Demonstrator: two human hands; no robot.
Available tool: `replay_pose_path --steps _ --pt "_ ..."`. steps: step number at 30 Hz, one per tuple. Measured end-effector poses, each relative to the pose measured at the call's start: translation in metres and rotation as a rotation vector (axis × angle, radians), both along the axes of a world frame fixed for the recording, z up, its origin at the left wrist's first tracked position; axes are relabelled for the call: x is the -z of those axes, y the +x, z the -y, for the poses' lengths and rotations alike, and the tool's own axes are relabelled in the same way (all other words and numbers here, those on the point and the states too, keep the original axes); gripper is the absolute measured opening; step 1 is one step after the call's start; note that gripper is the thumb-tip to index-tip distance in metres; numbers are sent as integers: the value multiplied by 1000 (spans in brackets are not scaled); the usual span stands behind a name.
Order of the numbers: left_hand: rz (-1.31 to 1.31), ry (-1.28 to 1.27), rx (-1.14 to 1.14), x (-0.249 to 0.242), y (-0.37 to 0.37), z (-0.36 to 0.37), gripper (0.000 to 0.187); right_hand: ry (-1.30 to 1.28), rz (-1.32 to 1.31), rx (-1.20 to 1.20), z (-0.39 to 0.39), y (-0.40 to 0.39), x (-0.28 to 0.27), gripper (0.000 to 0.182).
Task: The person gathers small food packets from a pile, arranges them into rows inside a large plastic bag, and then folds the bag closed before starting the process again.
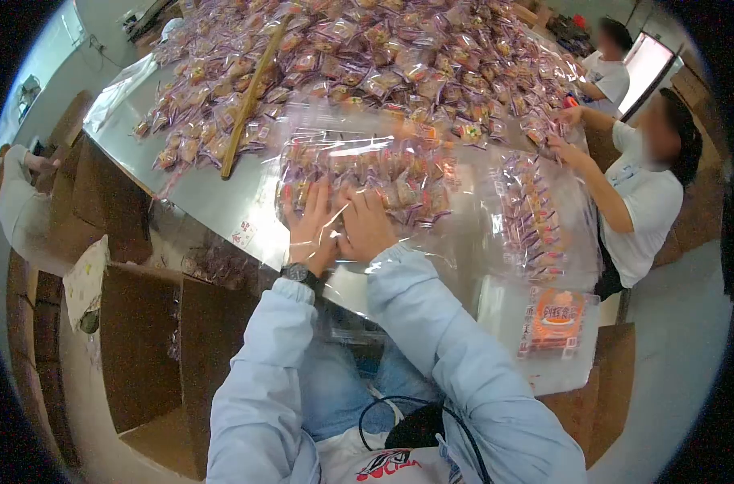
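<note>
A large transparent plastic bag (431, 238) lies at the near edge of the table with rows of small wrapped snacks (403, 194) inside it. My left hand (312, 230), with a dark watch on the wrist, rests on the left part of these rows, fingers stretched forward. Close beside it, my right hand (365, 226) lies on the middle of the near row, its fingers extended too. Both hands press on the packets without gripping any. Glare on the film hides whether the hands are inside the bag or on top of it.
A big heap of wrapped snacks (383, 64) covers the metal table (193, 202), with a wooden stick (254, 101) across it. To the right lie another filled bag (536, 214) and flat printed bags (556, 323). Open cardboard boxes (141, 347) stand left; co-workers (637, 194) sit right.
</note>
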State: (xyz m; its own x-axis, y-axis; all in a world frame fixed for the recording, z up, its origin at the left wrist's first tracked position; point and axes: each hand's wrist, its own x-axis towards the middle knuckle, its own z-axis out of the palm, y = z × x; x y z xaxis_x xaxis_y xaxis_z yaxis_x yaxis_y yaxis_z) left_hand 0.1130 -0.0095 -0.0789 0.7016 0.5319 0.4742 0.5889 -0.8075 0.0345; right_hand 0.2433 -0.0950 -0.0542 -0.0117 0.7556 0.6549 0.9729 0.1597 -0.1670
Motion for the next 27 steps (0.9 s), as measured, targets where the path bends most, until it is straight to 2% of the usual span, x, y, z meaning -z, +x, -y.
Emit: replay_pose_path --steps 2,3,5,7,10,11,14,15,17,19,20,22,23,26,27 --pt "-73 -80 40 -24 -9 5 63 -109 -55 -33 -4 2 10 50" --pt "-175 -136 28 -34 -11 6 71 -289 -61 -5 -3 -1 -6 48" --pt "-260 -86 23 -35 -12 5 69 -188 -93 -29 0 -4 -5 46" --pt "-238 -80 -46 -31 -2 6 61 -57 -99 -1 6 -9 -2 43" --pt "-129 2 -12 -19 2 3 72 -140 50 29 35 -10 -16 49" --pt "-152 44 -25 -18 4 4 71 -171 143 41 45 -10 -22 54" --pt "-177 32 -29 -38 1 11 64 -113 264 62 61 -1 -40 53" --pt "-170 -31 -30 -39 4 10 67 -198 115 76 61 4 -49 54" --pt "-571 696 -252 -3 1 -8 67 -252 73 91 66 16 -54 61" --pt "-79 44 43 -17 -2 1 64 -279 48 97 64 26 -49 72" --pt "-102 24 31 -24 -2 7 61 -286 44 96 63 29 -42 79" --pt "-145 -11 6 -35 -1 10 55 -338 112 130 60 30 -51 80" --pt "-151 92 -16 -18 1 1 52 -406 58 148 59 30 -57 72" --pt "-66 5 -48 -26 7 11 46 -324 56 138 50 34 -48 62" --pt "-43 60 -31 -14 5 4 39 -316 69 170 48 36 -40 60"
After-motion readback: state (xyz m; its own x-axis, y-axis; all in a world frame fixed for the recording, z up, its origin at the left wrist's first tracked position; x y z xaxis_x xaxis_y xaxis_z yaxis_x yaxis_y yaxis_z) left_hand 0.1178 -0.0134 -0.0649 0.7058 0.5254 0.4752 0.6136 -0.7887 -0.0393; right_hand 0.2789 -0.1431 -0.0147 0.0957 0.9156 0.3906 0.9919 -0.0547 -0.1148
